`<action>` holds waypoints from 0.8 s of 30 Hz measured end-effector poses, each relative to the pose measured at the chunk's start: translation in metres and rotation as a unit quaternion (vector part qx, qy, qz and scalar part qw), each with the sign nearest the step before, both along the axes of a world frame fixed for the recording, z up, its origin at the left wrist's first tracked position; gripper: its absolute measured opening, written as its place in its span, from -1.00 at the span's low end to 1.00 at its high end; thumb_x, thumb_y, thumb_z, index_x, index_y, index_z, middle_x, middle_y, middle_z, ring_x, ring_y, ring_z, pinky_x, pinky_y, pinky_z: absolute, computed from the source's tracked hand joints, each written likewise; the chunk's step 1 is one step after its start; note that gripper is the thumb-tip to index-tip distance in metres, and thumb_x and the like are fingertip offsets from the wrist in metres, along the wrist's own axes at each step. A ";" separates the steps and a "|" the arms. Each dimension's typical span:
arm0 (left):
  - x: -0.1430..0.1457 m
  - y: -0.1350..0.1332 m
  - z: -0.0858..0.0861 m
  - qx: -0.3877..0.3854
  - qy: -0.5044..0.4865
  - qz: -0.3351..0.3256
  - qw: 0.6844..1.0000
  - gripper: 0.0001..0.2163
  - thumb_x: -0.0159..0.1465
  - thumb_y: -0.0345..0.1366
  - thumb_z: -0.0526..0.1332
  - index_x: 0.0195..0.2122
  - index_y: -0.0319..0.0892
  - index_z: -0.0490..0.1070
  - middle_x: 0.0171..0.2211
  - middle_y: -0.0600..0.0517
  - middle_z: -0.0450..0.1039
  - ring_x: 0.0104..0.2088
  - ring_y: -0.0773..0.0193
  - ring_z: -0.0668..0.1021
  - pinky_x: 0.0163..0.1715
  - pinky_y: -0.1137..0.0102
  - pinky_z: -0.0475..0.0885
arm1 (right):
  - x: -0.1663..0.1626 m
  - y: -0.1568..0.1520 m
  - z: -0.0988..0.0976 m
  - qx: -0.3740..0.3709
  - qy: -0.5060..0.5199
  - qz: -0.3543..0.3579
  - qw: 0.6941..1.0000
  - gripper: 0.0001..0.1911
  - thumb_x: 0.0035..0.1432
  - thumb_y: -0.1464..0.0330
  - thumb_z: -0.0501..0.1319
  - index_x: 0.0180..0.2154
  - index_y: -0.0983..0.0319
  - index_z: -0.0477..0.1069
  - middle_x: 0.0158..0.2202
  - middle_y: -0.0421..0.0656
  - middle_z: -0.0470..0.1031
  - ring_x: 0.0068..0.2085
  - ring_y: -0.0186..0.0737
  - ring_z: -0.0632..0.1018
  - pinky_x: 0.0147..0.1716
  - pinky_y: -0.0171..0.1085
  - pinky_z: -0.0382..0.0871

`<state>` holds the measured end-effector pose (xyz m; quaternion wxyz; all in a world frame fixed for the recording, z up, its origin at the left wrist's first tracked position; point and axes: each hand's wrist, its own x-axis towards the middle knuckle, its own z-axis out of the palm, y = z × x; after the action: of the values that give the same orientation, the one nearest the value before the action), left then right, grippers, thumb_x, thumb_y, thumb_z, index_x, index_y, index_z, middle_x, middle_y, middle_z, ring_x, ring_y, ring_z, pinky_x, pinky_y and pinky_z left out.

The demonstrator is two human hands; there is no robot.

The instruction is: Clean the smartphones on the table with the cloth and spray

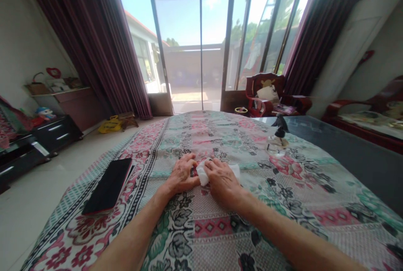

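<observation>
Crumpled white tissue [202, 173] lay bunched over the floral, multicoloured fabric tablecloth [209, 206], the bare right hand's [223, 178] curled fingers closed on it; its middle was hidden, with 1 paler end showing past the knuckles. Just beside it, the bare left hand's [184, 173] thumb and fingers arched apart; whether they gripped anything, I couldn't tell. Both upper arms were cut off.

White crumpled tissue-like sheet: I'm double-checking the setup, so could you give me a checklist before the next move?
1. Right hand gripping the white crumpled tissue-like sheet: ok.
2. Left hand close beside it: ok.
3. Anything else under the fingers: cannot tell, hidden.
4. Both hands free: not ok, the right is occupied.
5. Clear rounded container with black top upright: ok.
6. Flat black rectangular object apart from both hands: ok.
</observation>
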<state>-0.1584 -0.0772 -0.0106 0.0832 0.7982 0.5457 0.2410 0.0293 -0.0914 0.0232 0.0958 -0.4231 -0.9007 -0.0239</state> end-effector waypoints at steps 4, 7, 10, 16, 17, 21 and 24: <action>-0.001 -0.001 0.001 -0.008 -0.001 -0.004 1.000 -0.71 0.10 -0.17 0.28 -0.17 -0.14 0.43 0.19 -0.10 0.25 0.23 0.02 0.25 0.22 0.14 0.16 | -0.003 0.001 -0.003 -0.001 0.009 0.006 1.000 -0.66 0.16 0.45 0.10 -0.01 0.27 0.39 0.02 -0.01 0.42 -0.01 0.00 0.34 -0.08 -0.13 0.16; -0.002 -0.001 0.002 -0.010 0.000 -0.008 1.000 -0.69 0.11 -0.13 0.29 -0.15 -0.14 0.42 0.19 -0.11 0.25 0.24 0.02 0.24 0.22 0.13 0.15 | 0.005 0.011 -0.003 0.010 0.024 -0.014 1.000 -0.68 0.19 0.46 0.06 -0.04 0.27 0.41 0.02 -0.01 0.42 0.00 -0.01 0.35 -0.07 -0.14 0.16; -0.002 -0.001 0.003 -0.006 0.001 -0.014 1.000 -0.68 0.12 -0.08 0.29 -0.16 -0.14 0.41 0.18 -0.12 0.25 0.23 0.01 0.25 0.20 0.12 0.17 | 0.013 0.017 -0.001 0.017 0.031 -0.038 0.999 -0.65 0.20 0.52 -0.02 -0.06 0.26 0.42 0.01 -0.02 0.43 -0.02 -0.04 0.36 -0.09 -0.15 0.16; 0.000 -0.001 0.002 0.004 -0.008 -0.011 1.000 -0.69 0.08 -0.18 0.31 -0.16 -0.15 0.43 0.17 -0.13 0.27 0.20 -0.01 0.29 0.18 0.12 0.20 | 0.005 0.003 0.001 0.007 0.020 -0.031 0.999 -0.69 0.16 0.50 0.05 -0.09 0.27 0.44 -0.03 0.01 0.44 -0.04 -0.01 0.36 -0.10 -0.14 0.18; 0.000 -0.001 0.002 0.008 -0.008 -0.010 1.000 -0.69 0.09 -0.21 0.30 -0.14 -0.15 0.43 0.16 -0.13 0.28 0.20 0.00 0.30 0.18 0.12 0.21 | 0.001 0.000 0.001 0.002 0.013 -0.020 1.000 -0.69 0.16 0.50 0.06 -0.08 0.28 0.43 -0.03 0.02 0.44 -0.05 -0.01 0.36 -0.10 -0.14 0.18; 0.001 -0.001 0.001 0.030 -0.005 -0.021 0.999 -0.69 0.11 -0.27 0.28 -0.09 -0.14 0.45 0.14 -0.12 0.31 0.17 0.04 0.33 0.16 0.14 0.23 | -0.004 -0.004 0.001 -0.010 0.002 -0.001 1.000 -0.66 0.15 0.49 0.07 -0.04 0.30 0.41 -0.02 0.02 0.44 -0.04 -0.02 0.37 -0.10 -0.15 0.19; 0.000 -0.001 0.000 0.034 -0.011 -0.029 0.999 -0.66 0.10 -0.22 0.31 -0.08 -0.15 0.46 0.14 -0.14 0.30 0.17 0.02 0.33 0.15 0.13 0.25 | 0.004 0.005 0.002 -0.002 0.015 -0.023 1.000 -0.69 0.18 0.47 0.05 -0.07 0.30 0.42 -0.01 0.00 0.43 -0.02 -0.03 0.36 -0.09 -0.16 0.19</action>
<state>-0.1586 -0.0779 -0.0101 0.0688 0.8132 0.5132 0.2657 0.0332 -0.0866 0.0248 0.1082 -0.4439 -0.8893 -0.0179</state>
